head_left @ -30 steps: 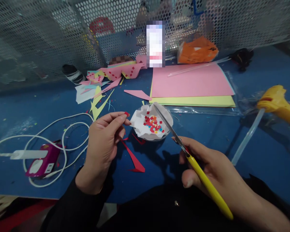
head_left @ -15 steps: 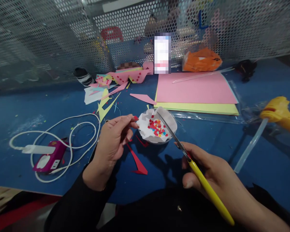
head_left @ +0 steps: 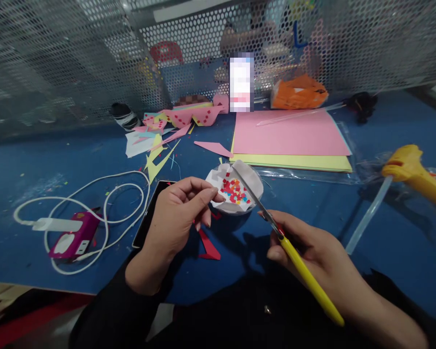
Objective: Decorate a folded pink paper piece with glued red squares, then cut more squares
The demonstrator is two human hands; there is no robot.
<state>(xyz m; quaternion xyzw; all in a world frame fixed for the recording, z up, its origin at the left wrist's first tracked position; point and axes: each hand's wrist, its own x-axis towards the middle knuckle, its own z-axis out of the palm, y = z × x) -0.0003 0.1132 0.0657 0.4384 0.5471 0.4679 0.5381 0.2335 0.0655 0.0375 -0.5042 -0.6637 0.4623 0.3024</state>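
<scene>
My left hand (head_left: 183,208) is closed in a pinch at the left rim of a small bowl (head_left: 236,211); whatever its fingertips hold is too small to make out. White paper (head_left: 253,178) lines the bowl, and a heap of tiny red, orange, yellow and blue paper pieces (head_left: 235,191) lies in it. Wrapped round the yellow handle of a pair of scissors (head_left: 301,266), my right hand (head_left: 305,247) is right of the bowl. The blades point up and left across the bowl. A red paper scrap (head_left: 210,246) lies on the table below my left fingers.
A phone (head_left: 150,213) lies partly under my left wrist. To the left are a purple charger (head_left: 76,235) and looped white cable. Behind are pink paper sheets (head_left: 287,133), paper offcuts (head_left: 158,157) and a propped, blurred screen (head_left: 241,82). A yellow glue gun (head_left: 403,162) lies right.
My left hand has moved right, to the bowl's rim; the red bit at its fingertips no longer shows. The scissors stay in my right hand over the bowl.
</scene>
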